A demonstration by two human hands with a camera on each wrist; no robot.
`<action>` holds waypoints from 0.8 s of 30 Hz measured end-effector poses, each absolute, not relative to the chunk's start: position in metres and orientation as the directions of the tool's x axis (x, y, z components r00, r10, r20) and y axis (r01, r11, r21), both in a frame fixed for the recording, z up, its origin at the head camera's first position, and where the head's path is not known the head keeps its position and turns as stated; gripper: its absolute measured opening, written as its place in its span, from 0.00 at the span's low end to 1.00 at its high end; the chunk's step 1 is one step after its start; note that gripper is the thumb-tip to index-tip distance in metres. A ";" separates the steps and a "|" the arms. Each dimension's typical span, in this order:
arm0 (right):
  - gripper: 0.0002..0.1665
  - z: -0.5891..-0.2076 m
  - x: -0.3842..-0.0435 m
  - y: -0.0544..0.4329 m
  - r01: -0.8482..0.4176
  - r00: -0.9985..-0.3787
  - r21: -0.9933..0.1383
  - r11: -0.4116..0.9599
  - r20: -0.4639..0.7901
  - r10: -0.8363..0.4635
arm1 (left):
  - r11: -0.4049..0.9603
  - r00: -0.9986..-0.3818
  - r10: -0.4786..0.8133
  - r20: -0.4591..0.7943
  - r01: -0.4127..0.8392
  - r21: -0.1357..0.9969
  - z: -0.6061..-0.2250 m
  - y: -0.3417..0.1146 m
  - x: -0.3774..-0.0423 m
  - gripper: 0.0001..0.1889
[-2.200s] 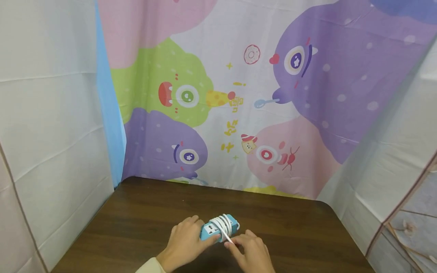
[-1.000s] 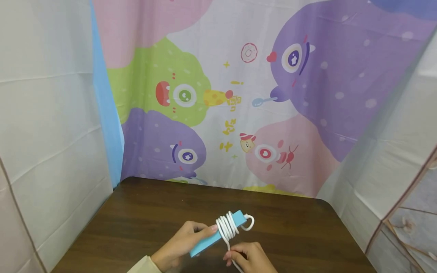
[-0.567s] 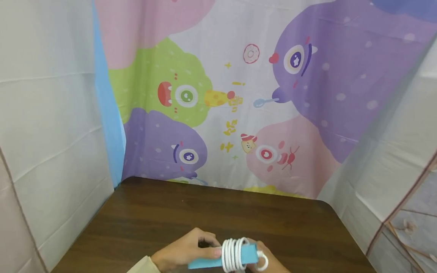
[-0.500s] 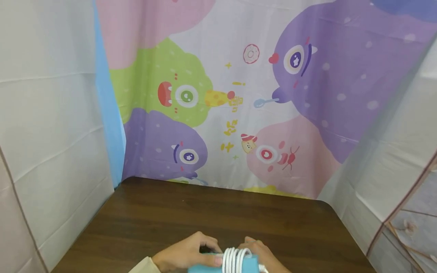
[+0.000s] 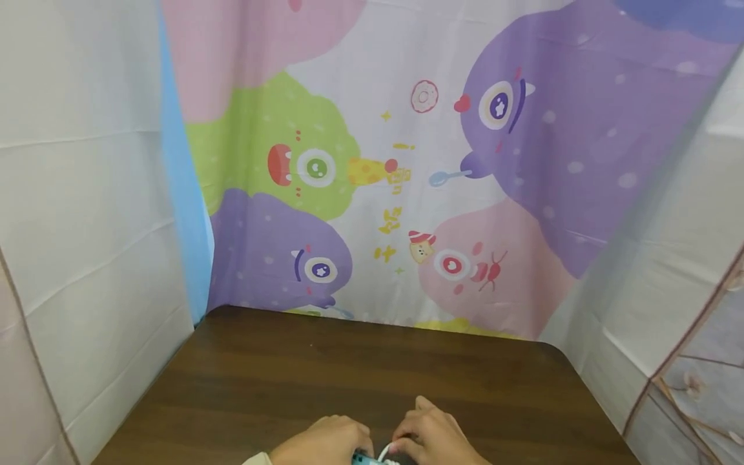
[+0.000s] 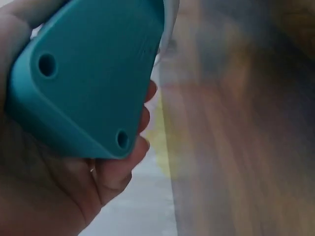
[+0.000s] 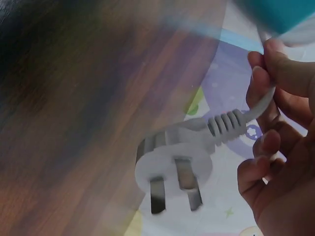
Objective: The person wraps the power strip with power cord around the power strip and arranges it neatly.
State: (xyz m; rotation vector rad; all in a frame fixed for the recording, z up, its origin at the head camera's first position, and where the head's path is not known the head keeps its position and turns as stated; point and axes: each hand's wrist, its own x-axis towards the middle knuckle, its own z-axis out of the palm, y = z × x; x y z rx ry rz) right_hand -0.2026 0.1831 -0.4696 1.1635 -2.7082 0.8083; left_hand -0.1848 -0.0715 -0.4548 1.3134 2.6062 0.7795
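Note:
A blue power strip (image 6: pixel 93 73) lies in my left hand (image 5: pixel 328 442), whose fingers curl round its body; the left wrist view shows its underside with two round holes. In the head view only a small part of the strip shows at the bottom edge. My right hand (image 5: pixel 436 436) pinches the strip's white cord (image 7: pixel 266 101) between thumb and fingers, just to the right of the strip. From that grip the white plug (image 7: pixel 174 152) hangs free, its flat metal prongs showing in the right wrist view. The cord's wound turns are mostly out of frame.
A dark brown wooden table (image 5: pixel 325 368) spreads beneath and beyond both hands. Behind it hangs a curtain (image 5: pixel 383 129) printed with cartoon monsters. Pale cloth panels (image 5: pixel 93 226) close in the left and right sides.
The strip has come down toward the bottom edge and turned, from its plain blue face to a socket side. My right hand has kept winding the cord round it; my left hand keeps its hold.

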 end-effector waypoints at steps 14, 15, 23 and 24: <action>0.14 -0.457 -0.196 0.176 -0.647 -0.762 -0.371 0.666 0.342 -0.550 | 0.695 -0.764 0.638 0.097 0.626 0.353 -0.466 -0.046 -0.184 0.13; 0.13 -0.456 -0.195 0.175 -0.652 -0.757 -0.360 0.667 0.351 -0.551 | 0.705 -0.771 0.628 0.107 0.622 0.339 -0.467 -0.045 -0.184 0.15; 0.06 -0.444 -0.186 0.164 -0.661 -0.748 -0.354 0.662 0.379 -0.545 | 0.765 -0.817 0.539 0.208 0.577 0.287 -0.467 -0.047 -0.188 0.37; 0.06 -0.442 -0.185 0.163 -0.657 -0.752 -0.362 0.662 0.383 -0.537 | 0.759 -0.824 0.522 0.221 0.567 0.319 -0.467 -0.048 -0.188 0.37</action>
